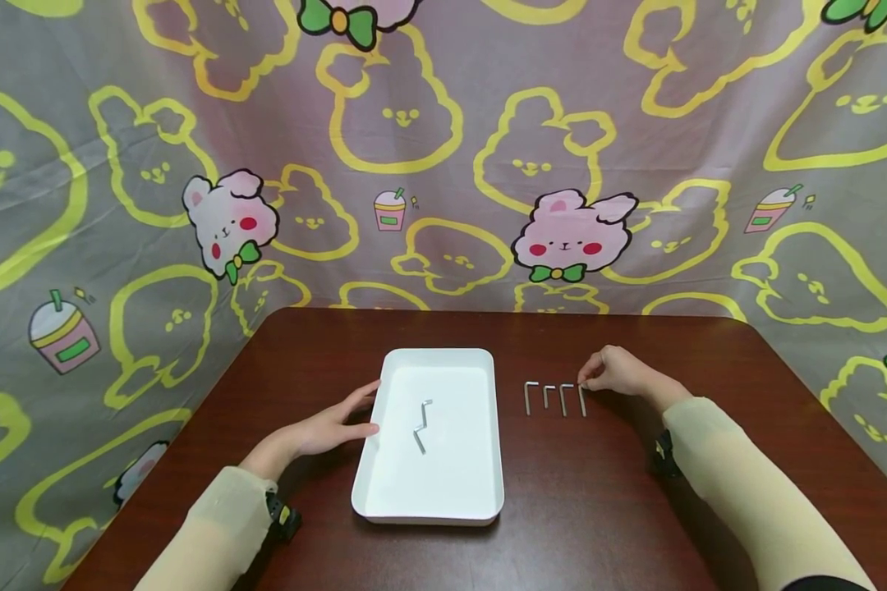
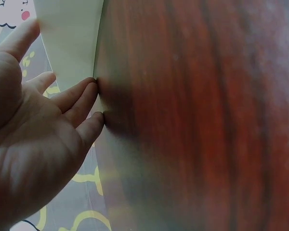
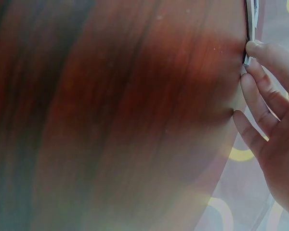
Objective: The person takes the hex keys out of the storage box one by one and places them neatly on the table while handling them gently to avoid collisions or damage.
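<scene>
A white rectangular tray point(image 1: 436, 492) lies on the table, with two L-shaped hex keys point(image 1: 423, 417) touching or nearly touching inside it. My left hand point(image 1: 321, 431) rests at the tray's left side, its fingers extended and thumb at the rim; the left wrist view shows the same hand point(image 2: 48, 115) with fingertips down on the table beside the tray wall. Right of the tray, several hex keys stand in a row, long arms toward me. At the rightmost hex key point(image 1: 582, 402), my right hand point(image 1: 617, 371) pinches the bent end between thumb and fingers. The right wrist view shows this hand point(image 3: 274, 106) low against the table.
The dark brown wooden table point(image 1: 562, 517) carries the tray left of its middle. Behind it and at both sides hangs a patterned cloth point(image 1: 443, 148). Left in the row stand another hex key point(image 1: 528, 400) and a shorter one point(image 1: 546, 397).
</scene>
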Demonstrator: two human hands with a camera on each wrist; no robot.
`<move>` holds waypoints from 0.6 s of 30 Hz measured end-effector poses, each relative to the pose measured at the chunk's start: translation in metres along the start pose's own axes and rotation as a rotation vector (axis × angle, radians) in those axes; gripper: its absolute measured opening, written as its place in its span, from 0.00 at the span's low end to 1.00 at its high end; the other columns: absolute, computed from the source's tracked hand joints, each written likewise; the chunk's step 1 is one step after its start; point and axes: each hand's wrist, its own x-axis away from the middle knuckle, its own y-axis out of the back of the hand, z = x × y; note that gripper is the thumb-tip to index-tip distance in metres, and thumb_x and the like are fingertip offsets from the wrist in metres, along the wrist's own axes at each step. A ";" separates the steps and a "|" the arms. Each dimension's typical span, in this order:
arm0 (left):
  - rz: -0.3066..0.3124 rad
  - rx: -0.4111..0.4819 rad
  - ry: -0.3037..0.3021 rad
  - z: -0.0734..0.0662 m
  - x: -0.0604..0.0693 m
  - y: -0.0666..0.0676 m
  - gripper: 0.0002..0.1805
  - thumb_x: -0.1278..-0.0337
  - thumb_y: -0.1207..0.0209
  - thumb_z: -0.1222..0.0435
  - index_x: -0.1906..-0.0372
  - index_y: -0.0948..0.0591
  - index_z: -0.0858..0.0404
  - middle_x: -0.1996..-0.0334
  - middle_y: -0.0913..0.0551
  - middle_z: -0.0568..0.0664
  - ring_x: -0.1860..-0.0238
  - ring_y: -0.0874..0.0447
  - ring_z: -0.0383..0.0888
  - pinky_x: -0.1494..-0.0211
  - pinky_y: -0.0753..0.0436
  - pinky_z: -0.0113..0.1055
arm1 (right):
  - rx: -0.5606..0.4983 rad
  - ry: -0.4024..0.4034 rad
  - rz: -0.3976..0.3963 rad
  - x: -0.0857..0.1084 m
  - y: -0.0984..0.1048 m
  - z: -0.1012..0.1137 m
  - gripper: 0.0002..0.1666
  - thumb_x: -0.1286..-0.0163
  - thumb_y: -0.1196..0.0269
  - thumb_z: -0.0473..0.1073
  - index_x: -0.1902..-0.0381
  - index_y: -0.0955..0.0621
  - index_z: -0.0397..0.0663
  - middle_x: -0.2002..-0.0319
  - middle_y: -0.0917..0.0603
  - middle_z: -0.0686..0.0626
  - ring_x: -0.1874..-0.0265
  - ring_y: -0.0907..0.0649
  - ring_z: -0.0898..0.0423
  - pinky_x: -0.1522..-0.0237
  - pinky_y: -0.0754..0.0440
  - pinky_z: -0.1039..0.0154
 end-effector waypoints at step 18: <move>-0.002 0.003 0.007 -0.001 0.001 0.000 0.44 0.34 0.41 0.58 0.22 0.54 0.55 0.27 0.45 0.62 0.28 0.49 0.60 0.33 0.48 0.62 | -0.010 0.002 0.002 0.000 0.000 0.001 0.03 0.37 0.32 0.36 0.71 0.13 0.41 0.70 0.15 0.52 0.72 0.22 0.57 0.68 0.22 0.61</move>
